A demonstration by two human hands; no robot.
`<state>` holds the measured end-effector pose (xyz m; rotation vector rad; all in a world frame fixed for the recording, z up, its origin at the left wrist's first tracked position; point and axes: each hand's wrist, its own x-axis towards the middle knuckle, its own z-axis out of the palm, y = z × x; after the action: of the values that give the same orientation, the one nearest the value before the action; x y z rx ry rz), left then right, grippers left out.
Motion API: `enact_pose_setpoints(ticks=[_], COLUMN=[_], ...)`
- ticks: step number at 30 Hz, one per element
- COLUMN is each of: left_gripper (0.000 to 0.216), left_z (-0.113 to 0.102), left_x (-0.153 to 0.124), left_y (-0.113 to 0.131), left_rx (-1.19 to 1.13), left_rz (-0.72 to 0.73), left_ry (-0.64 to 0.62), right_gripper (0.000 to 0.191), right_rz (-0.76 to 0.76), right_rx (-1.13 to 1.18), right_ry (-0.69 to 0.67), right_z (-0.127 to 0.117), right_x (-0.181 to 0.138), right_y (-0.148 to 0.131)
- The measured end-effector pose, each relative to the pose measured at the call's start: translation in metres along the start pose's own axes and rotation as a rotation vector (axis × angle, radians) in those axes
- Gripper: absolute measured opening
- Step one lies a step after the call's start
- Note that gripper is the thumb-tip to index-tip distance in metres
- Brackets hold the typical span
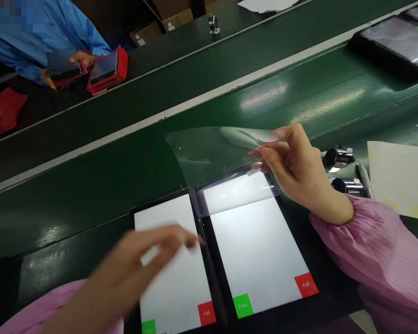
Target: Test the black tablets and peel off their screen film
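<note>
My right hand [296, 167] pinches the top edge of a clear plastic film [209, 148] between thumb and fingers. The film curves upward from the upper part of the right tablet [257, 241], and its lower portion overlaps the screen. That screen is lit white, with a green "Pass" square at bottom left and a red "Fail" square at bottom right. Beside it lies the left tablet [174, 273], also lit white with green and red corner squares. Over this left tablet hovers my left hand [156, 260], smeared by motion, so its grip is unclear.
Two shiny metal cylinders [348, 185], a pen [365, 181] and a paper sheet [400, 178] lie to the right. More black-framed tablets [397, 41] sit on the green conveyor [153, 153] at upper right. Across it, a person in blue [52, 37] handles red-cased tablets [107, 72].
</note>
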<state>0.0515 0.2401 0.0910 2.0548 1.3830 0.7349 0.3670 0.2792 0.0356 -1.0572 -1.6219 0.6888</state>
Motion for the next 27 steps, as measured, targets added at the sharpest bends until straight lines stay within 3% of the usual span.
enact_pose_setpoints(ticks=[4,6,8,13,17,21,27], left_gripper=[0.055,0.061,0.054,0.031,0.025,0.023,0.019], left_z=[0.015,0.02,0.022,0.02,0.017,0.006,-0.018], left_x=[0.022,0.024,0.023,0.022,0.021,-0.004,-0.074], left_y=[-0.034,-0.048,-0.053,-0.048,-0.046,-0.039,-0.002], left_rx=[0.355,0.406,0.411,0.443,0.387,0.248,0.208], left_rz=[-0.141,-0.157,-0.111,0.11,0.197,0.168,0.044], left_ry=[0.045,0.003,-0.034,0.038,0.047,0.046,0.055], right_gripper=[0.013,0.012,0.012,0.015,0.015,0.015,0.024], right_rz=[-0.008,-0.011,-0.018,-0.06,-0.083,-0.054,-0.009], right_rx=[-0.003,-0.013,-0.023,-0.032,-0.051,-0.063,-0.065], right_ry=[-0.019,-0.019,-0.012,-0.014,-0.026,-0.066,-0.057], right_z=[0.0,0.0,-0.002,-0.005,-0.005,-0.006,-0.01], right_x=[0.001,0.001,0.001,0.004,0.004,0.005,0.004], right_y=[-0.001,-0.002,-0.003,-0.005,-0.004,-0.008,-0.025])
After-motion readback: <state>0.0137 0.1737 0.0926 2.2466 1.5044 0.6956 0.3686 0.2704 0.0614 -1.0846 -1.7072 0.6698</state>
